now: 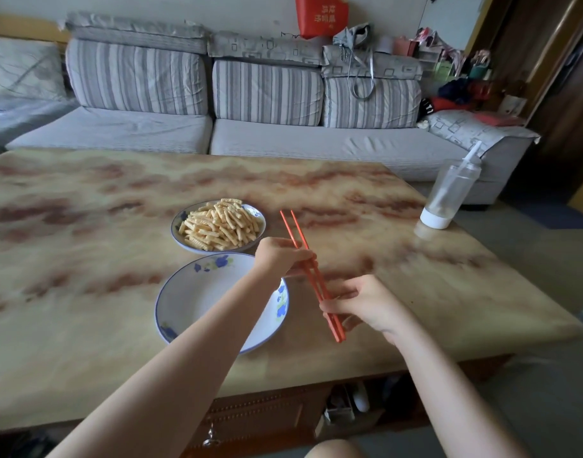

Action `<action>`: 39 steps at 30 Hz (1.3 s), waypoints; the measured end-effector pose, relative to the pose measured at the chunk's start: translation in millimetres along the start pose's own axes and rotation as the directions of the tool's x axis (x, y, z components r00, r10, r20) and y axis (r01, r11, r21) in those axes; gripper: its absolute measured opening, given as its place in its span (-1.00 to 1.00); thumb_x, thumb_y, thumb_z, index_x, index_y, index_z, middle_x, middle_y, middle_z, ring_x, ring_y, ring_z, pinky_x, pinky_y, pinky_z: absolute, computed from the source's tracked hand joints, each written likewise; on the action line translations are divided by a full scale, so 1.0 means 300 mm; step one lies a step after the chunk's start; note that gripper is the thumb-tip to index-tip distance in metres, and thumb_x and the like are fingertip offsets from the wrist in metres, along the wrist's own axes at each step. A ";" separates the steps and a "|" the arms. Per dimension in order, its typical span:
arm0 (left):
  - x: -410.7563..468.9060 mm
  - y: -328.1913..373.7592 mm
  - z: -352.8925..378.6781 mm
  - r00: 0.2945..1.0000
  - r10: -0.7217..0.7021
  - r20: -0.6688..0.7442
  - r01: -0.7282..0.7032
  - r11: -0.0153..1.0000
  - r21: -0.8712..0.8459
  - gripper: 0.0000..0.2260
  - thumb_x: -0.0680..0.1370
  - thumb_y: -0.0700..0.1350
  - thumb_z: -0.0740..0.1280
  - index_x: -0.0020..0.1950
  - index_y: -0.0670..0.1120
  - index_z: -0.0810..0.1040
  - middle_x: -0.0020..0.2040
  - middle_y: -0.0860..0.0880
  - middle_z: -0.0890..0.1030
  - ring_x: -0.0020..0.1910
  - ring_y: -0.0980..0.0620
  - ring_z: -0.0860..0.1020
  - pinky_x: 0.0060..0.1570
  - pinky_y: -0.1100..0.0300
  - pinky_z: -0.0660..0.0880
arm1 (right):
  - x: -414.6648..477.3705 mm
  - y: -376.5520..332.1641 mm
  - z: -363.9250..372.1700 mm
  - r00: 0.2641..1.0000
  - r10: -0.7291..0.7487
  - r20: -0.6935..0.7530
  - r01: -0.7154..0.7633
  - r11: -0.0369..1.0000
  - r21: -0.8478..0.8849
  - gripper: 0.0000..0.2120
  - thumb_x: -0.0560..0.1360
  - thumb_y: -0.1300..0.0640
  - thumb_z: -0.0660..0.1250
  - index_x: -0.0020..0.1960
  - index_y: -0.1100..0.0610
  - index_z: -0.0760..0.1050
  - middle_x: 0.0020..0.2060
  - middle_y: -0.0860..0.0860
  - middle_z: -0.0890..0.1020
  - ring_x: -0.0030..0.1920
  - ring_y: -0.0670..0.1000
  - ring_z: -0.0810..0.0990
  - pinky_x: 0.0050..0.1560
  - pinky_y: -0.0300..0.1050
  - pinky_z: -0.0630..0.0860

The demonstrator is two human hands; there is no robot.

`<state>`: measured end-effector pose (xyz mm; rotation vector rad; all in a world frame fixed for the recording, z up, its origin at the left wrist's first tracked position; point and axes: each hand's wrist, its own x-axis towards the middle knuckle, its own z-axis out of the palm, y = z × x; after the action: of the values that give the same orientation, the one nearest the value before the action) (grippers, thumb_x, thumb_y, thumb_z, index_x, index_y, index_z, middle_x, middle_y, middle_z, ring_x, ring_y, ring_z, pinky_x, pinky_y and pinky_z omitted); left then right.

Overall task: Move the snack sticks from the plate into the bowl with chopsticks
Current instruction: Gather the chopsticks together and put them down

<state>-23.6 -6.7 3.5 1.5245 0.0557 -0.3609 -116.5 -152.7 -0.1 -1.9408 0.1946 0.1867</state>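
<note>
We grip the long red chopsticks [319,281] with both hands — left hand [280,256] curled round mid-shaft, right hand [363,305] pinching the butt end — tips pointing away, just right of the pale crinkled snack sticks [220,226] on the blue-rimmed white plate [175,231], left hand nearer.

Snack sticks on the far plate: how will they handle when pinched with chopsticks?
The snack sticks look thin, dry and ridged: probably light, stiff, and brittle under a hard pinch. The ridges should help the smooth chopsticks grip. Heaped loosely on the plate, neighbours may shift when one is lifted.
</note>
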 end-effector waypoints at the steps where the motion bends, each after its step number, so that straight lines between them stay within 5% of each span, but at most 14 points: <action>1: 0.018 -0.017 0.007 1.000 0.003 -0.029 -0.001 0.998 0.065 -0.72 0.45 -0.36 0.47 0.11 -0.42 0.54 -0.17 -0.26 0.67 -0.36 -0.05 0.67 -0.15 0.03 0.66 | 0.013 0.016 0.007 1.000 0.018 -0.009 -0.018 1.000 0.013 -0.83 0.41 0.33 0.46 -0.02 0.35 0.61 -0.32 0.11 0.67 -0.40 -0.05 0.63 -0.43 -0.20 0.51; 7: 0.058 -0.063 0.027 0.973 0.225 -0.054 -0.169 0.851 0.497 -0.38 0.35 -0.25 0.57 0.36 -0.21 0.45 0.17 -0.16 0.61 0.03 -0.09 0.60 -0.02 0.08 0.55 | 0.084 0.061 0.031 0.991 0.097 -0.097 -0.093 0.995 0.044 -0.73 0.39 0.38 0.47 0.03 0.49 0.52 -0.33 0.18 0.61 -0.49 -0.05 0.57 -0.55 -0.27 0.43; 13: 0.077 -0.085 0.030 0.956 0.265 0.127 -0.262 0.572 0.777 -0.38 0.38 -0.10 0.57 0.41 -0.08 0.49 0.27 -0.13 0.57 0.29 -0.10 0.49 0.16 0.13 0.43 | 0.119 0.090 0.040 0.984 0.107 -0.142 -0.110 0.994 -0.009 -0.70 0.38 0.38 0.48 0.03 0.49 0.50 -0.26 0.23 0.60 -0.54 -0.01 0.55 -0.60 -0.22 0.44; 17: 0.078 -0.097 0.025 0.948 0.248 0.201 -0.298 0.461 0.836 -0.49 0.42 -0.03 0.53 0.36 0.00 0.54 0.21 -0.09 0.62 0.28 -0.10 0.48 0.16 0.12 0.43 | 0.129 0.101 0.043 0.985 0.087 -0.148 -0.098 0.993 -0.068 -0.68 0.36 0.33 0.51 0.02 0.45 0.51 -0.26 0.22 0.61 -0.44 0.14 0.56 -0.57 -0.17 0.43; 19: 0.075 -0.098 0.022 0.947 0.242 0.210 -0.301 0.443 0.845 -0.54 0.43 -0.02 0.52 0.32 -0.01 0.58 0.17 -0.09 0.63 0.24 -0.10 0.50 0.13 0.11 0.45 | 0.131 0.102 0.047 0.981 0.073 -0.180 -0.088 0.993 -0.075 -0.62 0.34 0.31 0.53 0.08 0.37 0.48 -0.09 0.23 0.58 -0.47 0.02 0.53 -0.61 -0.25 0.35; 22: 0.074 -0.101 0.018 0.945 0.254 0.205 -0.302 0.440 0.846 -0.53 0.43 -0.01 0.52 0.32 -0.06 0.56 0.18 -0.10 0.62 0.25 -0.11 0.49 0.15 0.09 0.44 | 0.127 0.102 0.048 0.979 0.052 -0.195 -0.079 0.988 -0.129 -0.68 0.36 0.28 0.52 0.03 0.30 0.48 -0.27 0.15 0.54 -0.63 -0.13 0.43 -0.68 -0.29 0.25; 28: 0.080 -0.105 0.017 0.943 0.252 0.217 -0.309 0.426 0.850 -0.47 0.41 0.03 0.54 0.30 -0.14 0.54 0.18 -0.13 0.62 0.23 -0.13 0.50 0.16 0.01 0.46 | 0.133 0.130 0.056 0.967 -0.023 -0.254 -0.036 0.973 -0.229 -0.68 0.33 0.16 0.56 -0.02 0.17 0.49 -0.07 0.07 0.46 -0.20 0.04 0.47 -0.29 -0.18 0.35; 34: 0.082 -0.107 0.013 0.938 0.259 0.233 -0.323 0.400 0.858 -0.51 0.40 0.05 0.54 0.27 -0.07 0.59 0.14 -0.08 0.64 0.18 -0.09 0.55 0.12 0.03 0.49 | 0.125 0.142 0.052 0.967 -0.050 -0.251 0.000 0.980 -0.197 -0.80 0.43 0.23 0.47 -0.04 0.12 0.47 -0.19 0.04 0.46 -0.44 -0.08 0.43 -0.61 -0.36 0.27; 39: 0.075 -0.102 0.013 0.936 0.253 0.243 -0.328 0.378 0.866 -0.52 0.43 0.06 0.52 0.32 -0.02 0.58 0.16 -0.06 0.63 0.18 -0.07 0.55 0.10 0.10 0.49 | 0.124 0.147 0.064 0.969 -0.003 -0.246 -0.025 0.994 -0.111 -0.86 0.48 0.29 0.40 -0.07 0.15 0.45 -0.54 0.05 0.46 -0.66 -0.07 0.41 -0.62 -0.21 0.38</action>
<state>-11.2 -15.1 -31.6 2.5631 -0.5714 -0.1308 -90.9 -152.7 -55.4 -2.0742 0.3656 -0.0373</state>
